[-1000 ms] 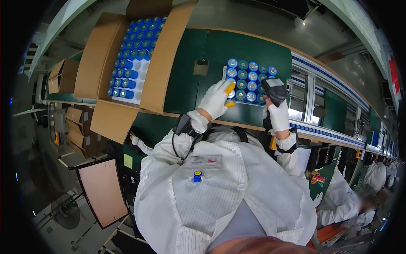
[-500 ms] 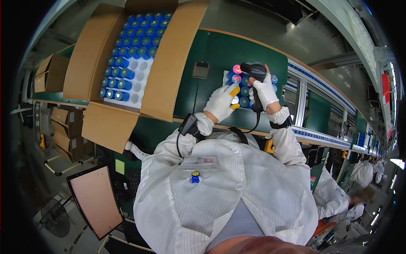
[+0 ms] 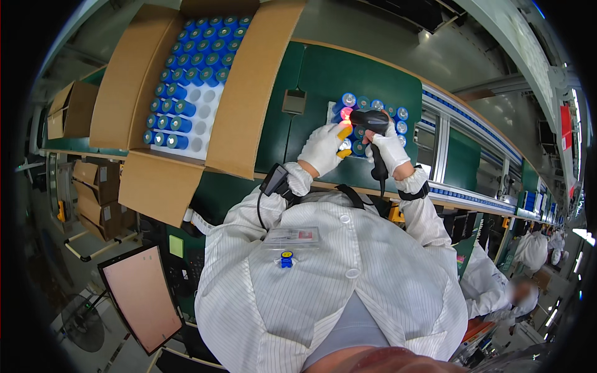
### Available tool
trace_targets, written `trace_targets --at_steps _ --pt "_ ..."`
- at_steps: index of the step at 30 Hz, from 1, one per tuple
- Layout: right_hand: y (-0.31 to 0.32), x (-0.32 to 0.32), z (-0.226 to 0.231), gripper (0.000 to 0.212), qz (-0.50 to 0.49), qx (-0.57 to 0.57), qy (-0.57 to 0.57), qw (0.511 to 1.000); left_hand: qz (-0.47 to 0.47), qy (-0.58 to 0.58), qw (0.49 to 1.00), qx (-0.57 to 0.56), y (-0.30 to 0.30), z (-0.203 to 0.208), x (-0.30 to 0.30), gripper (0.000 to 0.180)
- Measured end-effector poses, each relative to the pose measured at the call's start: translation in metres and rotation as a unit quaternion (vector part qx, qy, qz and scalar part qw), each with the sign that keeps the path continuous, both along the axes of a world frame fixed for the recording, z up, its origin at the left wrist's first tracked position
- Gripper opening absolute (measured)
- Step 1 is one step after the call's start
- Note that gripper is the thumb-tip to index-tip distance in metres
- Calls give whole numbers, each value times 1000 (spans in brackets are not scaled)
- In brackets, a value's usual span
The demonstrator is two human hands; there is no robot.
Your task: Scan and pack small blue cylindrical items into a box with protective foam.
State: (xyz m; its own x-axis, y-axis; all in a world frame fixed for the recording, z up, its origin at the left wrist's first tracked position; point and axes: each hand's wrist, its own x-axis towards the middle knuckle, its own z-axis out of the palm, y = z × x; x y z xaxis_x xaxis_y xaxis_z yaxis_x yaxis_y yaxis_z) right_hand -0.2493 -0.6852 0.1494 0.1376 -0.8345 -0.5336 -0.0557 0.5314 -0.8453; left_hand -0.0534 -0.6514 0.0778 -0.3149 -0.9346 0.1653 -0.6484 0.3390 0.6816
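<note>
My right hand (image 3: 387,149), in a white glove with bare fingertips, grips a black handheld barcode scanner (image 3: 369,119). The scanner casts red light on one blue cylindrical battery cell (image 3: 346,114) at the left of a group. My left hand (image 3: 321,149), in a white glove with yellow fingertips, lies at the group's left edge. Its thumb and forefinger are spread on either side of a cell's pale top (image 3: 345,144). Other blue cells (image 3: 402,114) stand upright around the scanner, partly hidden by it and my right hand. They stand on a pale tray, mostly covered.
An open cardboard box (image 3: 233,105) at the left holds rows of blue cells (image 3: 198,60) in a white holed tray (image 3: 200,112). A small dark square device (image 3: 294,102) lies on the green table (image 3: 329,68). A conveyor rail (image 3: 443,152) runs at the right; a monitor (image 3: 142,297) stands lower left.
My right hand has lowered the scanner slightly toward me. The red light has moved from the far-left corner cell to the nearer one. My left hand stays almost in place.
</note>
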Motion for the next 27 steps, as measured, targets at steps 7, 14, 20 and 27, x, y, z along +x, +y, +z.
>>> trace_targets --at_steps 7,14,20,27 --pt "8 -2 -8 82 -9 8 -18 1000 -15 11 999 26 -9 10 4 61" --pt "30 -3 -2 85 -17 -35 9 999 -48 103 994 -2 -35 -26 15 38" --pt "36 1 -13 84 -21 -36 24 999 -18 100 993 58 -47 -38 19 42" --pt "52 -2 -7 80 -37 -36 -23 998 -8 128 991 43 -45 -43 17 42"
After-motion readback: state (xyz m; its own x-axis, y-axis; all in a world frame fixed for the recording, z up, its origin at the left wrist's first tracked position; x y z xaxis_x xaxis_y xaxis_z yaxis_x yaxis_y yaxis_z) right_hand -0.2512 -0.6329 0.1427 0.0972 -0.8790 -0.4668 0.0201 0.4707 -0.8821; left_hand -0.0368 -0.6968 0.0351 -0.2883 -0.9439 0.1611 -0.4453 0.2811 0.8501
